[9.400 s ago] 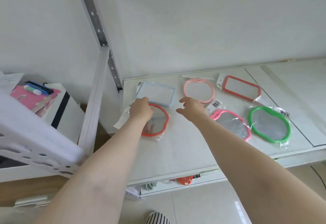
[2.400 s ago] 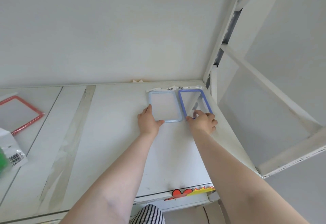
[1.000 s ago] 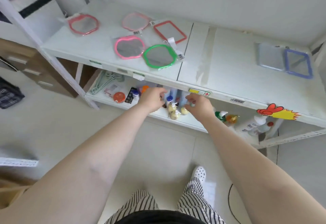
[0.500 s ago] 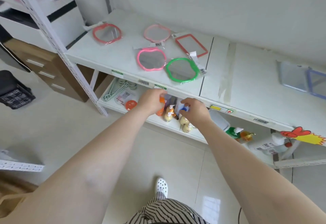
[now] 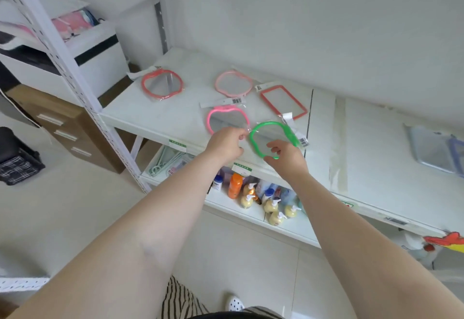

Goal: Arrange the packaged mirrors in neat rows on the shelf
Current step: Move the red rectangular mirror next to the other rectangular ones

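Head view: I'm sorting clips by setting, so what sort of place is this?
Probably a small shop or stockroom. White metal shelving carries label strips on its front edge, barcoded packaged mirrors lie on the shelf, and soap and lotion bottles stand grouped on the shelf below.

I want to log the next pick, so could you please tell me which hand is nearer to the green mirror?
Right. The right hand reaches over the near edge of the green mirror; the left hand is beside its left edge, over the bright pink mirror.
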